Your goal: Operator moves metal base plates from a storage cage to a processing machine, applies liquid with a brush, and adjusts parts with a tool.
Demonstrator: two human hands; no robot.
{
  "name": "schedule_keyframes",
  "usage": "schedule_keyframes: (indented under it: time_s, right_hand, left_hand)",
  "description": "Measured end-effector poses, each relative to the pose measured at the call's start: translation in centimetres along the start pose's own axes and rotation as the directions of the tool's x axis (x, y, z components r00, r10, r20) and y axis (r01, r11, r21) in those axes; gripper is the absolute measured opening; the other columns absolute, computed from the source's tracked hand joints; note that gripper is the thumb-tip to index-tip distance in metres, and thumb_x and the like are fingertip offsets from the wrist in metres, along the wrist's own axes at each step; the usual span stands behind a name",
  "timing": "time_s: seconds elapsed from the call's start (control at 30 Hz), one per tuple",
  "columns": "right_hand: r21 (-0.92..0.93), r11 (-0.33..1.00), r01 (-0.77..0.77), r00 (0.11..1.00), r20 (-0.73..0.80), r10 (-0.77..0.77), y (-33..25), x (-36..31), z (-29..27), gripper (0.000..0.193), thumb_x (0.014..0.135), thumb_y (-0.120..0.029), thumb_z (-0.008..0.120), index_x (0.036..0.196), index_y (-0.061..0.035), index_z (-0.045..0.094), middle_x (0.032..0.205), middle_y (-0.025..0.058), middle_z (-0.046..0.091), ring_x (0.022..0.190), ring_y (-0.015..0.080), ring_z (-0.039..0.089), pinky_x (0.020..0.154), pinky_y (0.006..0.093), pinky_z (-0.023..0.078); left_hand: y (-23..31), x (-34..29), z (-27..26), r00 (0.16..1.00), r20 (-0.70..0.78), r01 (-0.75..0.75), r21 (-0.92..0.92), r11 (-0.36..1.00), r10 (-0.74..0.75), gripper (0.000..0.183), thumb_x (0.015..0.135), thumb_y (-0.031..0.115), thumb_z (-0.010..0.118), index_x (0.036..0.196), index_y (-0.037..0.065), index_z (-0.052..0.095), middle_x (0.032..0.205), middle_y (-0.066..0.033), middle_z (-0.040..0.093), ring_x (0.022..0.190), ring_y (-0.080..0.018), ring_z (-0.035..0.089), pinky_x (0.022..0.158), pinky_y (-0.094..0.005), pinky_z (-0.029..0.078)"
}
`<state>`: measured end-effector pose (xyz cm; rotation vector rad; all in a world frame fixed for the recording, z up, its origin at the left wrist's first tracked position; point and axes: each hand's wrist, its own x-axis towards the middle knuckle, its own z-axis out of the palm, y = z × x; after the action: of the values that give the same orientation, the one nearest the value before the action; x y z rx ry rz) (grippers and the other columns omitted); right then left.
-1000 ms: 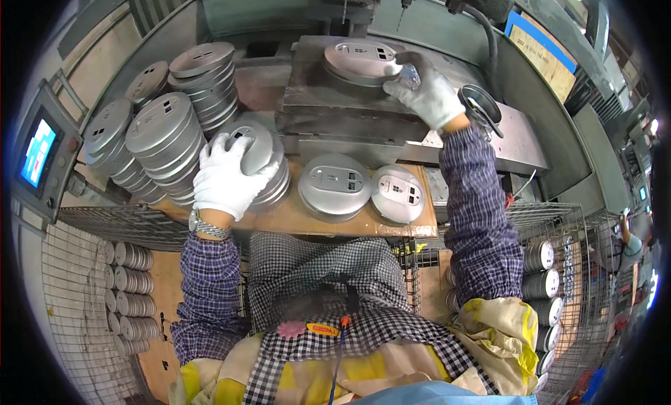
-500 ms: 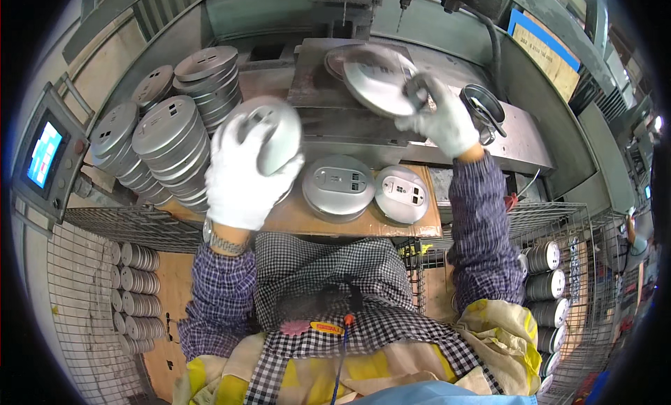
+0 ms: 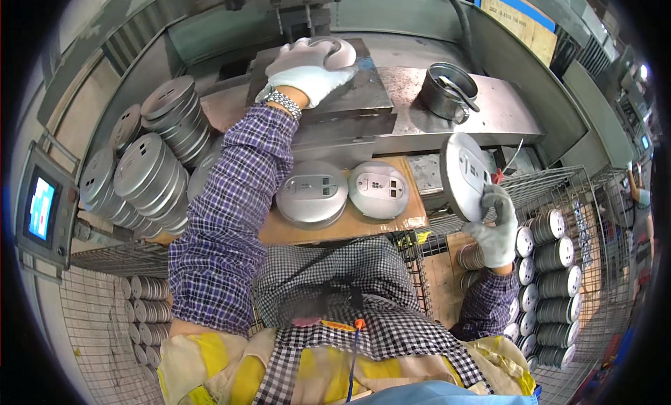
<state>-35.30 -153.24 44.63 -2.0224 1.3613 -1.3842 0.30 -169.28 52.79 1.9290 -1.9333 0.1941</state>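
My left hand (image 3: 307,68), in a white glove, reaches out to the dark metal block (image 3: 367,90) under the drill heads. Its fingers close over a round silver metal disc (image 3: 342,53) there, and the hand hides part of it. My right hand (image 3: 498,227), also gloved, grips the lower edge of another silver metal disc (image 3: 458,169). That one is tilted up on its side, with slots on its face, over the edge of the wire cage at the right. Between my arms, two slotted discs, a larger one (image 3: 312,195) and a smaller one (image 3: 378,190), lie on a brown board (image 3: 293,232).
Several stacks of discs (image 3: 145,164) stand left of my left arm. A dark metal cup (image 3: 447,90) with a handled tool in it sits on the machine bed. Drill bits (image 3: 308,15) hang above. Wire cages (image 3: 587,216) hold rows of discs; a control screen (image 3: 42,208) is far left.
My left hand has carried its disc from beside the stacks to the metal block. My right hand has drawn its disc off the block, toward me and right.
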Motion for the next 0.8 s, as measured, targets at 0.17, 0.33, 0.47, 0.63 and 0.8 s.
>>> schedule_keyframes:
  time_s: [0.17,0.33,0.47,0.63,0.8]
  right_hand:
    - [0.047,0.998,-0.048,0.998,-0.041,0.05,1.4,-1.5,-0.2,0.067,0.053,-0.04,0.088,0.098,-0.002,0.056,0.113,0.0108,0.058,0.105,0.0213,0.056,0.089,0.033,0.047]
    - [0.107,0.992,-0.073,0.997,0.011,0.072,1.5,-1.1,1.6,0.062,0.053,-0.03,0.09,0.097,-0.0027,0.056,0.113,0.0104,0.058,0.106,0.0219,0.056,0.09,0.0342,0.048]
    - [0.171,0.985,-0.028,0.997,0.073,0.016,1.2,-0.2,2.8,0.059,0.049,-0.019,0.091,0.093,-0.0047,0.055,0.113,0.0112,0.059,0.107,0.0231,0.057,0.086,0.0335,0.05]
    - [0.227,0.972,-0.056,0.984,0.176,0.016,0.4,0.5,4.8,0.063,0.047,-0.018,0.092,0.096,-0.0069,0.055,0.115,0.0112,0.058,0.108,0.0233,0.057,0.087,0.0343,0.051]
    - [0.38,0.906,-0.184,0.963,0.255,0.089,-0.7,1.0,6.5,0.061,0.045,-0.01,0.092,0.093,-0.0067,0.056,0.114,0.0092,0.059,0.105,0.0223,0.059,0.086,0.0342,0.052]
  left_hand:
    - [-2.0,0.7,0.5,0.992,0.091,-0.081,-0.022,0.996,0.082,0.07,0.08,0.063,0.059,0.132,0.017,0.054,0.137,-0.0126,0.048,0.123,-0.03,0.049,0.105,-0.0373,0.039]
    - [-5.6,1.5,0.6,0.937,0.102,-0.308,-0.216,0.927,0.335,0.059,0.081,0.04,0.071,0.131,0.012,0.054,0.14,-0.0129,0.045,0.125,-0.0304,0.047,0.104,-0.0377,0.041]
    - [-6.8,2.4,0.8,0.886,0.109,-0.397,-0.322,0.859,0.45,0.056,0.079,0.025,0.076,0.129,0.012,0.055,0.14,-0.0116,0.045,0.124,-0.0293,0.049,0.105,-0.036,0.041]
    - [-6.7,2.5,0.6,0.881,0.132,-0.393,-0.332,0.858,0.455,0.061,0.075,0.031,0.078,0.129,0.013,0.055,0.141,-0.0127,0.044,0.125,-0.0298,0.049,0.106,-0.0369,0.041]
    - [-6.9,2.9,-0.1,0.86,0.154,-0.42,-0.327,0.846,0.487,0.065,0.072,0.034,0.081,0.129,0.013,0.057,0.141,-0.0133,0.044,0.125,-0.0293,0.05,0.106,-0.037,0.04]
